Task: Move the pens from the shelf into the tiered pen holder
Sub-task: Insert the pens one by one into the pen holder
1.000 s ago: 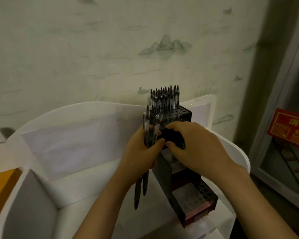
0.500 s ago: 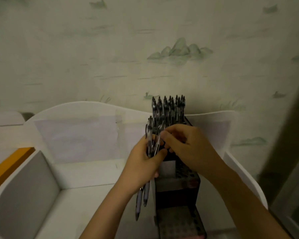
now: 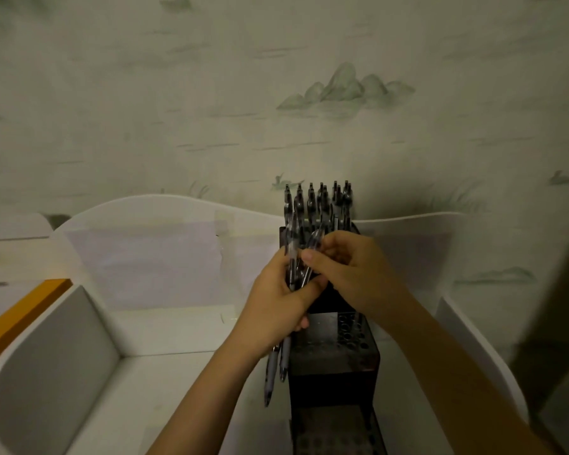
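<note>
A black, stepped plastic pen holder [image 3: 334,353] with a grid of round holes is seen standing on a white shelf [image 3: 165,333]. Its top tier is filled with upright dark pens [image 3: 319,205]; the lower tiers appear mostly empty. Just left of the holder, a small bundle of grey translucent pens [image 3: 283,359] is gripped in the left hand [image 3: 276,310], tips hanging down. Above the holder's middle tier, one pen from the bundle is pinched by the right hand [image 3: 352,270]. The bundle could probably loosen as one pen is drawn out, letting pens drop. Behind the holder, pale wallpaper [image 3: 276,93] with faint mountains is shown; the room is dim.
</note>
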{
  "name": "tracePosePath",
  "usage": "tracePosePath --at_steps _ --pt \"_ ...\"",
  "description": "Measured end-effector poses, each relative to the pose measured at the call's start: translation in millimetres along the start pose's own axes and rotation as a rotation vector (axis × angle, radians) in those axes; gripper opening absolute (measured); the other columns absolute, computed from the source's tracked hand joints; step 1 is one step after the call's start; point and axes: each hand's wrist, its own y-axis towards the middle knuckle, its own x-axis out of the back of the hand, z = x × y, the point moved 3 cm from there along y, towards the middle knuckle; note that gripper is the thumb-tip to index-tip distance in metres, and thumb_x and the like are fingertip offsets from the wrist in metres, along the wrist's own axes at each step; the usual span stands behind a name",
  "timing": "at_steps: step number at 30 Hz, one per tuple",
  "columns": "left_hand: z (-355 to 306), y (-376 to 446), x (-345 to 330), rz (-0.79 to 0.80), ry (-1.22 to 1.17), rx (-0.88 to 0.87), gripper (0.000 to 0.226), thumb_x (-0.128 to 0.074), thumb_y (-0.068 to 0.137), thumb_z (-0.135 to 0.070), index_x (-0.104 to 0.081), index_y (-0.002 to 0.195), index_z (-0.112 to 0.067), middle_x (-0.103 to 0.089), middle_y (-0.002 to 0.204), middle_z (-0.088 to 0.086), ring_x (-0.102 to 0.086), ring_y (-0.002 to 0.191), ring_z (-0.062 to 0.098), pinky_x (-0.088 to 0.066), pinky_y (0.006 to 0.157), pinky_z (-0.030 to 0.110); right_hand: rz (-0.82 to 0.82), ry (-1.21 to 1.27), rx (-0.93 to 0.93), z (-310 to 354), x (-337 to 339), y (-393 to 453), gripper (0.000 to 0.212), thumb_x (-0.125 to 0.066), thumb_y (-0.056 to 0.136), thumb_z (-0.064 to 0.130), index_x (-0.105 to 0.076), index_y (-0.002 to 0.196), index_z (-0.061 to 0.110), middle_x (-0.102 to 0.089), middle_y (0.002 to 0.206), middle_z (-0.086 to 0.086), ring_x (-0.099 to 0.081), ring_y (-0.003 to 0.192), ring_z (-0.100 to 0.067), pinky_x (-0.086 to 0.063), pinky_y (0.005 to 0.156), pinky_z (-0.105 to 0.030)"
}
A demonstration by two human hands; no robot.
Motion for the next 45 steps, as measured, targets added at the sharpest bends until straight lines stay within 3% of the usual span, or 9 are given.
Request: tracePosePath --at_steps 3,7,11,19,21,26,33,38,45 --pt "0 8 -1 0.014 -0.034 -0.017 0.031 -0.069 0.088 -0.028 -0.056 0.117 -0.025 -0.072 0.086 0.004 -0.053 0.041 0.018 -0.046 0.043 0.026 -0.022 0.028 -0.022 -4 5 5 0.017 -0.067 0.088 0.029 -0.066 0.085 0.013 -0.070 0.074 -0.002 -0.066 0.067 -0.013 -0.053 0.066 -0.025" --pt "3 17 2 0.032 -0.055 -0.089 0.022 -0.058 0.094 -0.035 -0.056 0.102 -0.015 -0.060 0.061 0.003 -0.049 0.038 0.024 -0.041 0.040 0.027 -0.071 0.126 -0.032 -8 11 12 0.011 -0.063 0.092 0.023 -0.063 0.088 0.013 -0.069 0.068 0.000 -0.065 0.060 -0.010 -0.049 0.057 -0.020" --pt "14 22 8 0.012 -0.068 -0.083 0.023 -0.048 0.098 -0.037 -0.055 0.095 -0.015 -0.051 0.063 0.006 -0.046 0.036 0.022 -0.038 0.040 0.027 -0.238 0.250 -0.057 -6 38 24 0.006 -0.061 0.094 0.022 -0.062 0.092 0.016 -0.070 0.071 -0.003 -0.068 0.061 -0.017 -0.056 0.057 -0.027" --pt "20 34 19 -0.018 -0.076 -0.118 0.021 -0.048 0.099 -0.031 -0.055 0.095 -0.011 -0.048 0.062 0.008 -0.042 0.035 0.017 -0.037 0.039 0.024 -0.473 -0.107 0.186 11 72 50 0.015 -0.071 0.087 0.029 -0.066 0.094 0.017 -0.070 0.074 0.004 -0.070 0.069 -0.011 -0.061 0.068 -0.035" --pt "18 37 19 -0.017 -0.075 -0.127 0.021 -0.048 0.099 -0.031 -0.056 0.095 -0.012 -0.048 0.062 0.008 -0.042 0.036 0.017 -0.037 0.039 0.024 -0.505 -0.175 0.216 12 72 57 0.018 -0.073 0.085 0.031 -0.067 0.095 0.017 -0.070 0.076 0.008 -0.069 0.070 -0.007 -0.060 0.069 -0.030" --pt "16 42 16 -0.020 -0.072 -0.139 0.018 -0.048 0.099 -0.030 -0.057 0.094 -0.015 -0.048 0.062 0.008 -0.042 0.036 0.017 -0.037 0.040 0.023 -0.506 -0.274 0.243 3 64 72 0.017 -0.073 0.085 0.031 -0.066 0.093 0.017 -0.066 0.071 0.014 -0.065 0.066 0.001 -0.049 0.059 -0.007" --pt "17 45 15 -0.029 -0.068 -0.148 0.017 -0.048 0.099 -0.029 -0.057 0.094 -0.015 -0.048 0.061 0.008 -0.043 0.036 0.017 -0.037 0.039 0.023 -0.505 -0.250 0.225 -15 58 78 0.021 -0.073 0.086 0.029 -0.067 0.096 0.011 -0.069 0.075 0.007 -0.068 0.067 -0.006 -0.057 0.064 -0.020" --pt "16 46 11 -0.018 -0.077 -0.153 0.018 -0.048 0.099 -0.027 -0.057 0.095 -0.012 -0.048 0.061 0.008 -0.042 0.035 0.016 -0.037 0.039 0.023 -0.492 -0.281 0.257 -11 55 79 0.017 -0.073 0.086 0.026 -0.066 0.095 0.014 -0.060 0.070 0.017 -0.061 0.066 0.004 -0.047 0.058 -0.004" --pt "17 45 11 -0.021 -0.086 -0.144 0.018 -0.049 0.099 -0.029 -0.056 0.096 -0.012 -0.047 0.061 0.007 -0.042 0.035 0.015 -0.036 0.038 0.023 -0.437 -0.345 0.240 -18 53 84 0.022 -0.073 0.086 0.027 -0.067 0.101 0.013 -0.067 0.076 0.005 -0.062 0.068 0.000 -0.046 0.060 -0.006"
